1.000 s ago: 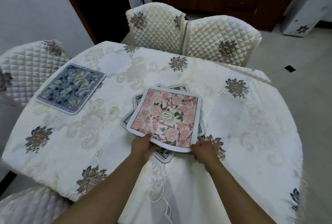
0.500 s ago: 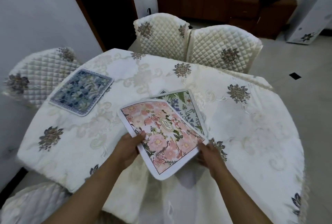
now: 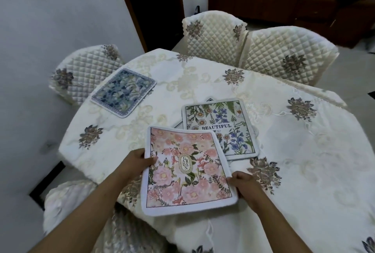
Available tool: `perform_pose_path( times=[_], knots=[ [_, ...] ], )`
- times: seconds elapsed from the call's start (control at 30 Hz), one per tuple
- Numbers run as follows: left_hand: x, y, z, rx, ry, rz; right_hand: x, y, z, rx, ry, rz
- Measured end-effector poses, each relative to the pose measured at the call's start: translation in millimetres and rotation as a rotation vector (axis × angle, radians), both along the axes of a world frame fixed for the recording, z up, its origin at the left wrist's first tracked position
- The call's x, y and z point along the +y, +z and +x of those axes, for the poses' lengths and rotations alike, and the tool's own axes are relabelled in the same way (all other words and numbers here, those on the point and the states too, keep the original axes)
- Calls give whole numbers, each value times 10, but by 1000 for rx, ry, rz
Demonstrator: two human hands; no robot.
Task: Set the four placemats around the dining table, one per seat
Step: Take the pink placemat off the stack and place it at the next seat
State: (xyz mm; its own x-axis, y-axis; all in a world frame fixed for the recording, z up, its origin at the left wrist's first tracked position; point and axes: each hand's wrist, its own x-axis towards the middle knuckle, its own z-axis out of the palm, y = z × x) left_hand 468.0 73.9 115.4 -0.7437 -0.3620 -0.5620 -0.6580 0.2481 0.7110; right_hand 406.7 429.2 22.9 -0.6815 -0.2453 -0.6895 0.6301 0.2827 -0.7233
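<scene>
Your left hand (image 3: 140, 161) and right hand (image 3: 244, 183) each grip a side of the pink placemat (image 3: 185, 169) at the table's (image 3: 304, 151) near edge.

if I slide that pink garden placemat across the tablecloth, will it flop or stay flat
The pink placemat likely stays fairly flat: held only at its side edges by the left hand and right hand, it barely sags. Probably light. Its fuzzy-looking border may drag on the tablecloth.

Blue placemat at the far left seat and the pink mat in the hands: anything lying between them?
Nothing; in the head view only bare tablecloth separates the blue placemat from the pink mat.
</scene>
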Motion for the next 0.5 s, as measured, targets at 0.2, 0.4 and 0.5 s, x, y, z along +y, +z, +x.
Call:
perform_pose_path(
  times=[0.2,0.4,0.5],
  knots=[
    [-321,-30,168,100,110,-105,-289,96,368,39,54,-4],
    [-889,-54,460,239,95,-110,-810,265,1155,154,32,68],
    [-1208,-34,676,269,39,-75,-1181,360,1632,197,-11,116]
  ],
)
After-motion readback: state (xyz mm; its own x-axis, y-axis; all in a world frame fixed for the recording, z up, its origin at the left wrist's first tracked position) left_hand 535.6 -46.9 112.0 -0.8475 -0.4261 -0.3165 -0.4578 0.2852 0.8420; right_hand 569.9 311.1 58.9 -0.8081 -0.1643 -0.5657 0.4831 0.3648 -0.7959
